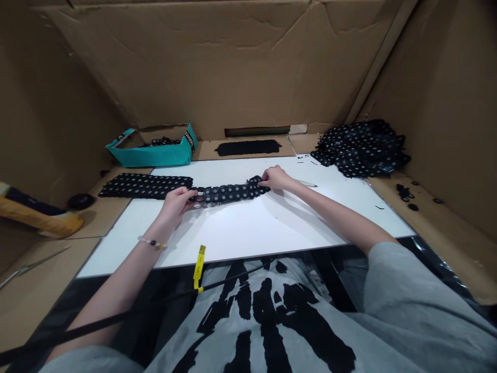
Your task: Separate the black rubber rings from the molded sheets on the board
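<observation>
Taking the clock from the middle of the smooth white rectangular board [240, 233], with 12 pointing away from the person, the slender pointed metal tool [42, 261] lies on the brown cardboard surface [50, 290] near 8 o'clock, out of either hand. Farther in, a narrow strip of thin black fabric with pale dots [229, 193] is drawn out between the hands above the board; its middle is fairly straight, but its 3 o'clock end is bunched, so the handling of this piece looks partly done, with that end left to even out. Near 10 o'clock a wider black dotted fabric piece [147, 185] already lies flat. Beyond, the loose heap of black dotted fabric [361, 150] at 2 o'clock is rumpled and looks like the part left unarranged, while a plain black textured strip [248, 147] lies flat at 12 and an open turquoise box [155, 155] at 11 holds more dotted pieces. As for the grip, the left hand [174, 207] has thumb and fingers closed in a pinch on the strip's 9 o'clock end, the strip running from there towards 3. Slightly farther off, the right hand [277, 178] pinches the bunched end, fingertips together, and the strip leaves it towards 9, dipping slightly to 8. How firmly either pinch bears on the fabric, I cannot tell.
</observation>
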### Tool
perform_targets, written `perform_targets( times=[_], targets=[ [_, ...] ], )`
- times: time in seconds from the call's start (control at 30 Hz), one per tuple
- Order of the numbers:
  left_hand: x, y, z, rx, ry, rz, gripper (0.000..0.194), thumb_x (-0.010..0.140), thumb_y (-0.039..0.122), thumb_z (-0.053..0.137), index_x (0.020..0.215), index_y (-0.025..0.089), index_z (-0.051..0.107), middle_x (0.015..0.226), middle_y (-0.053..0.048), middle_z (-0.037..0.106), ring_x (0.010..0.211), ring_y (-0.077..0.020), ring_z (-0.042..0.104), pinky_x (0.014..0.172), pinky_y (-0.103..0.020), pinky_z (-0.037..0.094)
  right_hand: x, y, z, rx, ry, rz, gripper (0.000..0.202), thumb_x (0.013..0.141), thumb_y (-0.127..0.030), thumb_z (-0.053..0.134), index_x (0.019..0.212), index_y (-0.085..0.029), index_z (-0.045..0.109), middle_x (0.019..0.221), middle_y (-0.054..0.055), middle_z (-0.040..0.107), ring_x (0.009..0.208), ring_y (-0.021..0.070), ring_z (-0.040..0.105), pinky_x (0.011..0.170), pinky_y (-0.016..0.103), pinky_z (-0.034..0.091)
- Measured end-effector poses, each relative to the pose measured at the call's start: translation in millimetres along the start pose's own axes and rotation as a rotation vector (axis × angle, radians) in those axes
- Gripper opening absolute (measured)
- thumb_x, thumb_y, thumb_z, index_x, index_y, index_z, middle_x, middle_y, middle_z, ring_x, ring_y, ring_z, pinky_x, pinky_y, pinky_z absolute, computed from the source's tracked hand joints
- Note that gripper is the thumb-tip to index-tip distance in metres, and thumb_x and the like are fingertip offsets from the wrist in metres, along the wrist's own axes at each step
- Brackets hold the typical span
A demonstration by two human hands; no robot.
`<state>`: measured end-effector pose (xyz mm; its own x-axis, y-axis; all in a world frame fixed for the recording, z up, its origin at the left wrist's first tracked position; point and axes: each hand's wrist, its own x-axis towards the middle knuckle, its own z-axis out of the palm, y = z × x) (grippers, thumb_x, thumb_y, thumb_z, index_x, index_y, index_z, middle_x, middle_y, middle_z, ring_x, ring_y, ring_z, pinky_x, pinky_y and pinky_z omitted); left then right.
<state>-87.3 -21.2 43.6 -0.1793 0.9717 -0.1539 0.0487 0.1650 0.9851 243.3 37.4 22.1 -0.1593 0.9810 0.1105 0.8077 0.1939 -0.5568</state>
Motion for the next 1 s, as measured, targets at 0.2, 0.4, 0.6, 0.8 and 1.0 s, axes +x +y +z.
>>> perform_targets(
  times=[0.2,0.4,0.6,0.8,1.0],
  targets=[
    [8.4,22.0,3.0,-0.051,0.073,0.132,0.033,0.056,0.012,0.071,0.07,0.021,0.043,0.061,0.006,0.054,0.064,-0.015,0.069,0.045,-0.014,0.042,-4.5,-11.0,-21.2,0.632,-0.127,0.15,0.029,0.064,-0.019,0.08,0.075,-0.02,0.053,0.061,-0.005,0.057,0.058,0.0111,0.052,0.059,0.024,0.043],
    [-16.9,26.6,-19.3,0.202,-0.024,0.199,0.042,0.062,0.027,0.076,0.103,0.017,0.07,0.101,-0.008,0.073,0.078,-0.0216,0.072,0.056,-0.025,0.055,-66.0,-4.1,-46.8,0.851,-0.142,0.176,0.039,0.067,-0.028,0.083,0.091,-0.021,0.052,0.068,-0.004,0.062,0.06,0.0112,0.06,0.061,0.025,0.053],
    [-48.1,1.9,-37.0,0.897,0.01,0.47,0.05,0.084,0.048,0.061,0.124,0.02,0.069,0.144,-0.014,0.057,0.122,-0.0355,0.061,0.096,-0.046,0.056,-145.3,13.0,-63.6,0.28,-0.163,0.084,0.025,0.082,-0.038,0.07,0.097,-0.019,0.07,0.1,0.009,0.072,0.081,0.0179,0.067,0.076,0.032,0.055],
    [-52.3,3.4,-4.7,1.038,-0.419,0.715,0.057,0.099,0.054,0.042,0.149,0.026,0.05,0.158,-0.008,0.044,0.142,-0.0295,0.044,0.118,-0.047,0.038,-221.5,19.0,-98.5,0.373,-0.809,0.076,0.041,0.093,-0.049,0.053,0.106,-0.017,0.074,0.1,0.009,0.074,0.089,0.0207,0.068,0.083,0.034,0.055],
    [-15.9,10.4,46.2,1.233,-0.791,0.72,0.066,0.099,0.065,0.036,0.158,0.035,0.036,0.169,-0.002,0.024,0.155,-0.0325,0.02,0.124,-0.051,0.021,-280.7,34.6,-25.8,0.138,-0.75,0.162,0.052,0.091,-0.028,0.048,0.141,-0.02,0.06,0.134,0.013,0.066,0.121,0.0281,0.063,0.107,0.044,0.048]
  ],
)
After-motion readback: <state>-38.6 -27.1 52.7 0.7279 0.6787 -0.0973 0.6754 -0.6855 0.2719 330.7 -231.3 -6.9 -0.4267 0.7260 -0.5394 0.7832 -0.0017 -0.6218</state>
